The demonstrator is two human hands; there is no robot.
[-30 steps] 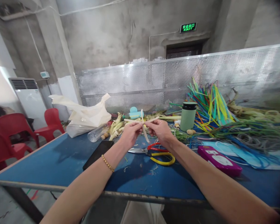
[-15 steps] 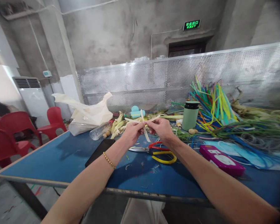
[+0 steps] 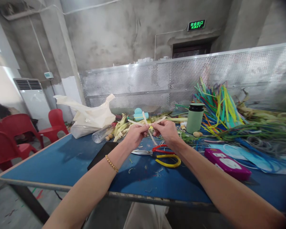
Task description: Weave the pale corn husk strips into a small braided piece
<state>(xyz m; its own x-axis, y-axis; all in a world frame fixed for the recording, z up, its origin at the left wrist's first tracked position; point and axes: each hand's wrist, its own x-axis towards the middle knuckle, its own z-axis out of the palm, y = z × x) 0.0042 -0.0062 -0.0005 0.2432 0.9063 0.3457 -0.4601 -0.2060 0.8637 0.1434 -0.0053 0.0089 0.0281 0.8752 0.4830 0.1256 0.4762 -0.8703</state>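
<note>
Between my two hands, above the table, pale flat strips (image 3: 153, 140) cross one another, with ends sticking out in several directions. My left hand (image 3: 136, 135) pinches the crossing from the left, thumb against fingers. From the other side my right hand (image 3: 166, 130) pinches the same strips, its fingertips close to the left ones. A small yellow bit shows at the crossing; what it is I cannot tell. On the table below lie scissors (image 3: 143, 152) with red handles and a tool with yellow handles (image 3: 169, 161).
A black phone (image 3: 102, 155) lies by my left forearm. Behind are a plastic bag (image 3: 92, 119), a clear bottle (image 3: 100, 135) and corn husks (image 3: 121, 127). To the right stand a green flask (image 3: 194, 119), colourful pipe cleaners (image 3: 222, 105), a purple box (image 3: 227, 163) and blue masks (image 3: 255, 156).
The crossed strips have turned slightly, the lower end swinging a little to the right. Both hands keep their pinch in nearly the same place.
</note>
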